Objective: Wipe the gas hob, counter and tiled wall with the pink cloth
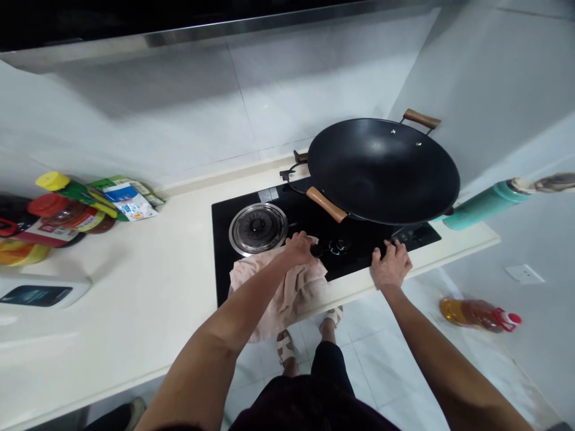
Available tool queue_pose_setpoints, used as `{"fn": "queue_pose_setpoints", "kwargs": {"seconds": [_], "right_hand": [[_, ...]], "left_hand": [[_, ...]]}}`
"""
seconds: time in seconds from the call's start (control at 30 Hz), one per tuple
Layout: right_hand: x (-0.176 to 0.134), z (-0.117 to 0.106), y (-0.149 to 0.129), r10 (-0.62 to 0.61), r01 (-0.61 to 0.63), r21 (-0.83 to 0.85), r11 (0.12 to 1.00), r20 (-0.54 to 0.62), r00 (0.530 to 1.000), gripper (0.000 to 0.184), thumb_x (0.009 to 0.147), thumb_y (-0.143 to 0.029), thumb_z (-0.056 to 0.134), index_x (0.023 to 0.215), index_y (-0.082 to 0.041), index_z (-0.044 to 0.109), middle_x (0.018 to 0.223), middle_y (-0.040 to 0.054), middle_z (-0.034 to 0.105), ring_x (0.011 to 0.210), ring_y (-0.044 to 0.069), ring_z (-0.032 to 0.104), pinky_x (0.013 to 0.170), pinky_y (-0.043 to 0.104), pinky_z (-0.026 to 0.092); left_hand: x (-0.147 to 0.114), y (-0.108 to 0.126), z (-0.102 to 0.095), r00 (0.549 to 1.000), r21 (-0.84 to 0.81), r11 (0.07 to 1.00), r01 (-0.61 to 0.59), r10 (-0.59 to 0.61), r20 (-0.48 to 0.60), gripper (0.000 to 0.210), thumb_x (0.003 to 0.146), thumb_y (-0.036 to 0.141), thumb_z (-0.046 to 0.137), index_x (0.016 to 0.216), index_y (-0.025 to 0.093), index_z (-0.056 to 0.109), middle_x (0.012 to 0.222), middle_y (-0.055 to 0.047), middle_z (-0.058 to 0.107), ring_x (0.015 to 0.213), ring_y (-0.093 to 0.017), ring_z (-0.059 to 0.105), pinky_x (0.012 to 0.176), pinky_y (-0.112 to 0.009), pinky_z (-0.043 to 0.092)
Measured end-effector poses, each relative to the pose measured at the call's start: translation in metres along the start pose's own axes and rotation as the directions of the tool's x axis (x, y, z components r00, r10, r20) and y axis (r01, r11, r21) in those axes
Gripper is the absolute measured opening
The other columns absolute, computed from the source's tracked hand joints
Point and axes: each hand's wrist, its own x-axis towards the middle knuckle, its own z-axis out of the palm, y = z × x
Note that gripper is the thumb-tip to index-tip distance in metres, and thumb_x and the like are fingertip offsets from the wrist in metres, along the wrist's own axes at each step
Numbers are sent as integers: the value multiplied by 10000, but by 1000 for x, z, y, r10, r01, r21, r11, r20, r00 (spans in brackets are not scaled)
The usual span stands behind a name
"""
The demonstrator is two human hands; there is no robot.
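My left hand [300, 248] presses on a pale pink cloth [287, 287], fingers curled down into it, next to a black knob [317, 250] of the hob. The cloth lies bunched over the front left of the black glass hob [222, 269] and hangs over the counter's front edge. My right hand [392, 263] rests on the hob's front edge with its fingers apart, holding nothing. A second knob [340, 245] sits between the two hands. Behind the cloth is the round left burner [257, 229]. A large black wok [381, 170] with wooden handles covers the hob's right side.
Several sauce bottles [72, 209] and seasoning packets [130, 200] stand and lean at the left, near a white bottle [45, 287]. A turquoise cylinder [487, 205] stands at the right end. On the floor is an oil bottle [478, 315]. A range hood [179, 36] hangs above.
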Motion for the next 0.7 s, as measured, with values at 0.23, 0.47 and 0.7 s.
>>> {"fn": "queue_pose_setpoints", "kwargs": {"seconds": [0.23,0.47,0.7], "right_hand": [[1,0,1,-1,1,-6,1000,-5,1000,519,994,-470,367,1351,-170,595,1561,191,456,1512,337,319,1190,590,273],[-1,3,2,-10,10,6,1000,0,1000,521,994,-470,369,1349,-164,596,1563,197,448,1516,342,299,1189,597,259],[-3,-14,-5,43,-37,159,987,-31,999,462,935,-411,426,1266,-159,626,1501,216,474,1442,395,358,1165,640,261]], "left_hand": [[-11,-3,9,997,-24,1000,20,-22,-78,527,745,495,745,1239,313,725,1283,-57,630,1261,-318,536,1079,-464,449],[-32,0,45,959,-85,990,115,-133,-248,425,875,438,639,1259,268,705,1315,-100,592,1270,-315,508,1020,-455,454],[-63,-6,65,926,-127,991,37,-82,-369,590,923,431,644,1471,243,537,1417,-118,576,1309,-312,502,1111,-485,416]]}}
